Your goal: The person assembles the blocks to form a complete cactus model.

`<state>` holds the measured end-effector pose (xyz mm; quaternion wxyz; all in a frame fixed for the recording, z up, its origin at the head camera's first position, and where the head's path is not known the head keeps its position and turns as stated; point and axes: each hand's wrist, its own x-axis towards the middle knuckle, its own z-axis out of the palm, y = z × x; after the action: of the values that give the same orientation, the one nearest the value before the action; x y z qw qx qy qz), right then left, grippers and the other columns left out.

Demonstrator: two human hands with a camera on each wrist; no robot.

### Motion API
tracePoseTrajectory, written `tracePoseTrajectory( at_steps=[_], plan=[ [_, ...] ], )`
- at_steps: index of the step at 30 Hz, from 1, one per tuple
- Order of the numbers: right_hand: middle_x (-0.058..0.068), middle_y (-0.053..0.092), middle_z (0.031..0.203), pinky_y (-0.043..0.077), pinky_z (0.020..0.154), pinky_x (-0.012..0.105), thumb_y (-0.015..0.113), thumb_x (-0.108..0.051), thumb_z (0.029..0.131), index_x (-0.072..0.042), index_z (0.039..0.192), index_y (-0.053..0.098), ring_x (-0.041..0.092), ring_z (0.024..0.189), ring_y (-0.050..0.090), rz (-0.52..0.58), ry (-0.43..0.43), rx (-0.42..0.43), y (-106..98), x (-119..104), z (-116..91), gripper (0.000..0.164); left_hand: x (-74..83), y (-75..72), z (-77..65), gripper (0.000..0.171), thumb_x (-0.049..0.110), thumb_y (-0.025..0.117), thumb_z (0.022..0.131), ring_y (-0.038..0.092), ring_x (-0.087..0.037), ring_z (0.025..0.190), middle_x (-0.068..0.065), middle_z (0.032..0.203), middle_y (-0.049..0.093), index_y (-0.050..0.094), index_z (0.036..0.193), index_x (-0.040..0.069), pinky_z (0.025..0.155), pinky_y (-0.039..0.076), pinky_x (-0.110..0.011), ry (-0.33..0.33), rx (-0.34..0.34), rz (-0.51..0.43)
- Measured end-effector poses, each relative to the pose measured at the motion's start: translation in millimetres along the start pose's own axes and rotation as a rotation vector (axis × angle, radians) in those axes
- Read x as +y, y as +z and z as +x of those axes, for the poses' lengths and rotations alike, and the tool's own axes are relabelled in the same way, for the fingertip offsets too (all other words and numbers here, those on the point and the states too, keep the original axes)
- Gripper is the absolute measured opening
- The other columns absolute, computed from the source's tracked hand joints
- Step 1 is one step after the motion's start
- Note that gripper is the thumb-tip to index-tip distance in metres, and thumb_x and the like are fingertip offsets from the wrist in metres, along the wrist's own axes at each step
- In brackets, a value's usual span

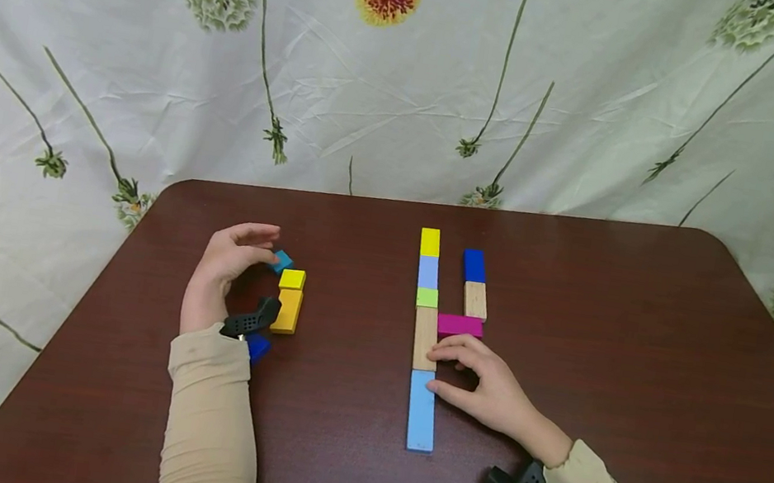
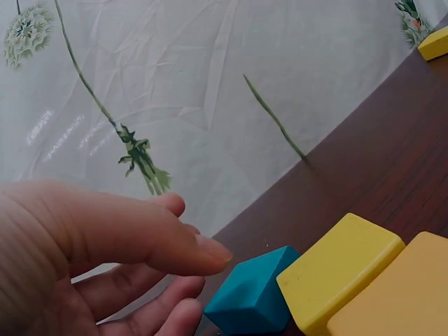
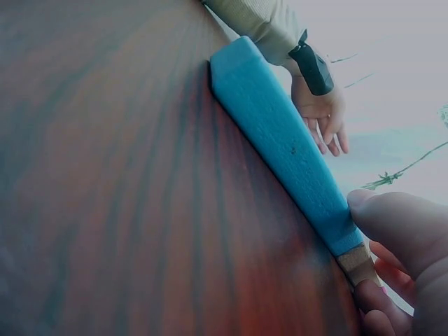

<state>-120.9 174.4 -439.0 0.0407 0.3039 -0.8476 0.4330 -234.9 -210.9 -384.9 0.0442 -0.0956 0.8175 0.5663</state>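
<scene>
My left hand (image 1: 227, 266) is at the far left of the table, its thumb tip right at a teal block (image 2: 255, 294) and its fingers loosely bent. Beside that block lie a small yellow block (image 1: 293, 278) and an orange-yellow block (image 1: 287, 313). On the right, my right hand (image 1: 485, 386) touches a column of blocks laid end to end. Its thumb is at the upper end of a long light blue block (image 1: 422, 414), and its fingertips rest at the edge of a plain wooden block (image 1: 425, 335).
Farther up the column are a light green block (image 1: 427, 297), a lavender block (image 1: 428, 271) and a yellow block (image 1: 429, 241). A magenta block (image 1: 460, 325) joins its side, with a wooden block (image 1: 475, 299) and a blue block (image 1: 474, 265) beyond. Another blue block (image 1: 257, 348) sits by the left wrist.
</scene>
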Motion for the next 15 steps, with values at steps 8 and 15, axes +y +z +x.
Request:
tracePoseTrajectory(
  at_steps=[8, 15],
  plan=[
    [-0.009, 0.057, 0.115, 0.047, 0.081, 0.027, 0.075, -0.028, 0.081, -0.016, 0.11, 0.067, 0.009, 0.102, 0.054, -0.001, -0.005, 0.001, 0.2, -0.2, -0.1, 0.032, -3.4, -0.7, 1.6, 0.055, 0.0, 0.068, 0.081, 0.046, -0.027, 0.121, -0.015, 0.135, 0.05, 0.051, 0.134, 0.004, 0.101, 0.038, -0.038, -0.017, -0.023, 0.062],
    [-0.009, 0.057, 0.114, 0.047, 0.081, 0.027, 0.075, -0.028, 0.081, -0.017, 0.109, 0.068, 0.009, 0.102, 0.054, -0.001, -0.011, 0.006, 0.8, 0.0, -0.8, 0.031, -3.7, 2.5, 2.7, 0.054, 0.002, 0.069, 0.082, 0.045, -0.031, 0.124, -0.016, 0.136, 0.049, 0.051, 0.133, 0.003, 0.104, 0.034, -0.042, -0.017, -0.056, 0.087]
  ],
)
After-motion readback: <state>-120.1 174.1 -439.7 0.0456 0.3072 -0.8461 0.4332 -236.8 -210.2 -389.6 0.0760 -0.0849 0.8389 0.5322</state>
